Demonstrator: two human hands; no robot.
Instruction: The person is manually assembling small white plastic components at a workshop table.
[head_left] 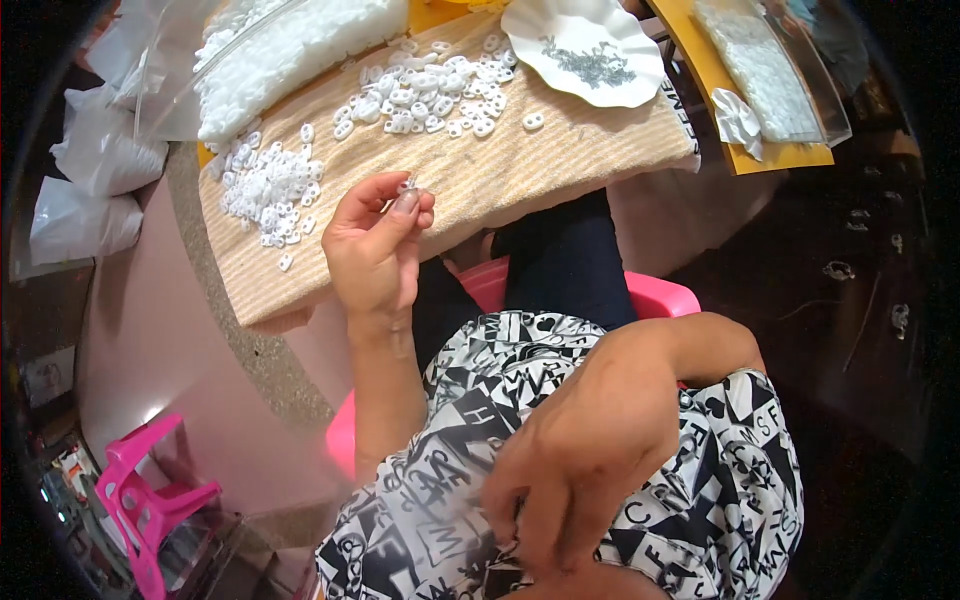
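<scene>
My left hand [380,245] is raised over the near edge of a cloth-covered board [480,185], its thumb and fingers pinched round a small white plastic piece [408,186]. The fingers hide most of that piece. To its left lies a pile of small white plastic pieces with holes [270,190]. A second pile of larger, rounded white two-hole pieces [425,90] is spread farther back. My right hand [590,440] is lifted in front of my patterned shirt, close to the camera. Its fingers are bent and partly apart, with nothing visible in them; the fingertips are partly hidden.
A white wavy-rimmed dish [640,75] of small grey metal bits stands at the board's far right. Clear bags of white pieces [310,65] lie behind, and another bag [765,80] lies right. White bags [105,160] and a pink stool [150,495] are left.
</scene>
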